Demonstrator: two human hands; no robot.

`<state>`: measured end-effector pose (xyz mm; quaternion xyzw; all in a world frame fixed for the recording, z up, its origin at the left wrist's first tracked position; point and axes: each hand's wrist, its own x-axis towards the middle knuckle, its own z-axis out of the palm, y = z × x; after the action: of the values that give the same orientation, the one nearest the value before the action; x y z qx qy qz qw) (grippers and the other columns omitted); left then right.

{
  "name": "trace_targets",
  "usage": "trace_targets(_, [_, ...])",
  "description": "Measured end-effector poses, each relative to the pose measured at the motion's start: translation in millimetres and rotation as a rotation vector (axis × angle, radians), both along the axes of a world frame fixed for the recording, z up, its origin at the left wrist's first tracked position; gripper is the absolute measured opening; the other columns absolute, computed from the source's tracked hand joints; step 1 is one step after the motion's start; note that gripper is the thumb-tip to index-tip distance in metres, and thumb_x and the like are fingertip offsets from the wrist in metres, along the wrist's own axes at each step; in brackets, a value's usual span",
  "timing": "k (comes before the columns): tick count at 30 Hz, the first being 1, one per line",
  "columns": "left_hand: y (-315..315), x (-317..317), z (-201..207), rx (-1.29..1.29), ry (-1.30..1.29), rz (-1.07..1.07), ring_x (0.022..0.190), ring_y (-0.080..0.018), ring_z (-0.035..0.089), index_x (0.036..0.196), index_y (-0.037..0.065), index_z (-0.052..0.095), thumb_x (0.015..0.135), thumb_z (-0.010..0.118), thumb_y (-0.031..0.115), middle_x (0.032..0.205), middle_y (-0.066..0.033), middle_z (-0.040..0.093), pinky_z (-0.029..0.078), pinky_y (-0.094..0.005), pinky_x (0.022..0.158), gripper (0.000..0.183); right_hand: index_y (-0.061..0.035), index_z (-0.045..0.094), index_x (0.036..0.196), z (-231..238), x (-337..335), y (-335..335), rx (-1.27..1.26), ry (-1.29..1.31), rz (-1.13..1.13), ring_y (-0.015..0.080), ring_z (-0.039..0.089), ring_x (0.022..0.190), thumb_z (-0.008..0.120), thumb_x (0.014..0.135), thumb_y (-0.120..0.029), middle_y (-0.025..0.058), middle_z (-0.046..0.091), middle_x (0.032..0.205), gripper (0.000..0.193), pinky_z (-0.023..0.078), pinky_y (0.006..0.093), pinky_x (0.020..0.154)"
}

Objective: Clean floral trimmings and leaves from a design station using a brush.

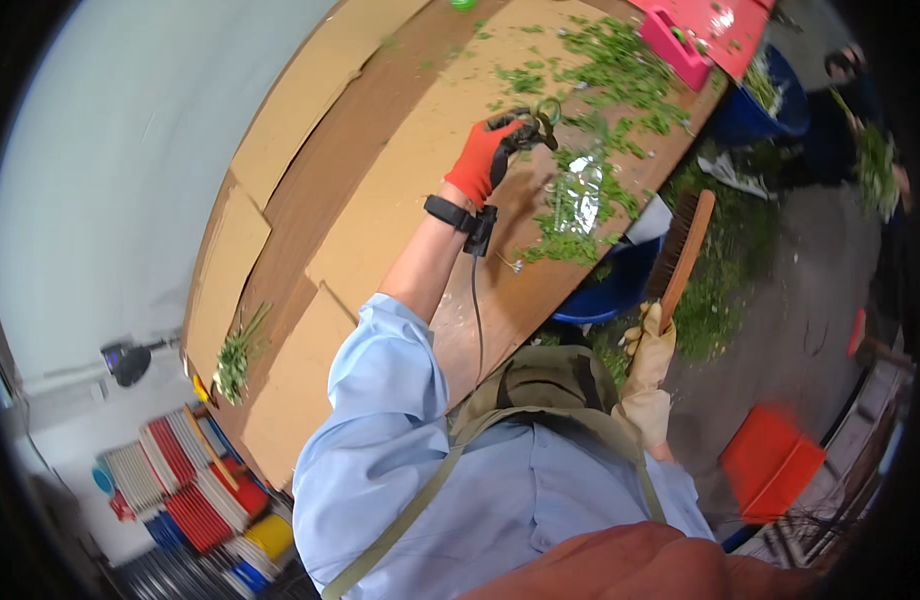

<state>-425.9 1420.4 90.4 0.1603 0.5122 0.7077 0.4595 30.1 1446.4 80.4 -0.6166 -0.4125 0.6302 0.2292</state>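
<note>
My left hand (488, 160), in a red glove, reaches out over the wooden table (330, 190) and is closed on a pair of dark shears (533, 124). A black wristband with a hanging cable sits on that wrist. Green leaf cuttings (620, 70) lie scattered around the shears, along with a clear plastic wrapper (580, 192). My right hand (648, 365), in a beige glove, hangs beside the table edge and grips the wooden handle of a hand brush (685, 250), bristles pointing away from the table.
Cardboard sheets (280, 110) cover parts of the table, and a small bunch of greens (237, 355) lies at its far end. A blue tub (620, 288) stands under the edge, with another (765, 105) by a pink crate (677, 45). Another person (865, 130) handles greens. An orange bin (770, 462) stands on the floor, and coloured crates (190, 485) are stacked.
</note>
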Motion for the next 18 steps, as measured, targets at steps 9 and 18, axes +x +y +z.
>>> trace_targets(9, [-201,-26,-30,-0.076,0.638,0.185,0.114,-0.0295,0.075,0.136,0.003,0.069,0.12,0.055,0.035,0.127,-0.0097,0.075,0.065,-0.0465,0.1,0.039,-0.0054,0.069,0.126,-1,-55,-60,0.022,0.031,0.253,0.0078,0.046,0.05,0.068,0.113,-0.046,0.0003,0.063,0.071,0.043,0.036,0.0253,0.048])
trace_targets(18, [-577,-195,-202,0.401,0.25,0.976,0.102,-0.034,0.08,0.13,-0.001,0.068,0.113,0.045,0.011,0.119,-0.0205,0.08,0.07,-0.0451,0.095,0.031,-0.0038,0.067,0.126,9,-102,-114,0.044,0.086,0.404,0.0064,0.047,0.05,0.067,0.115,-0.043,-0.0006,0.063,0.07,0.04,0.036,0.0228,0.047])
